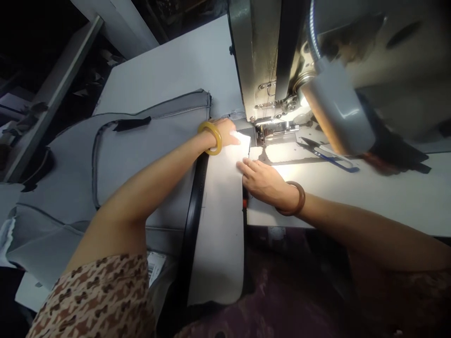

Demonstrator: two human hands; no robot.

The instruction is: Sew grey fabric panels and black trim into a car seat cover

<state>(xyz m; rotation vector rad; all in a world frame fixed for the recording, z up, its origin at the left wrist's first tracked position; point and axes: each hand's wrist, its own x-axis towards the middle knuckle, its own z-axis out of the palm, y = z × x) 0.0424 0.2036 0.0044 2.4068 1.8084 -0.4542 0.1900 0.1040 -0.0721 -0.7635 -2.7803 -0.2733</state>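
A long white fabric panel (222, 206) runs from near my lap up to the sewing machine's presser foot (261, 135). My left hand (224, 131), a yellow bangle at its wrist, is closed on the panel's far end, just left of the foot; its fingers are partly hidden. My right hand (262, 180), with a brown bangle, lies in front of the foot. Its fingers stretch out flat, the tips touching the panel's right edge. Beneath the panel's left side shows a black strip (193, 211). A big grey fabric piece with dark piping (151, 155) spreads out on the left.
Blue-handled thread snips (333, 157) lie right of the presser foot. A lamp (340, 108) on a flexible neck hangs over the machine bed. The machine head (255, 56) rises behind my hands. A metal rail (56, 98) stands at the far left.
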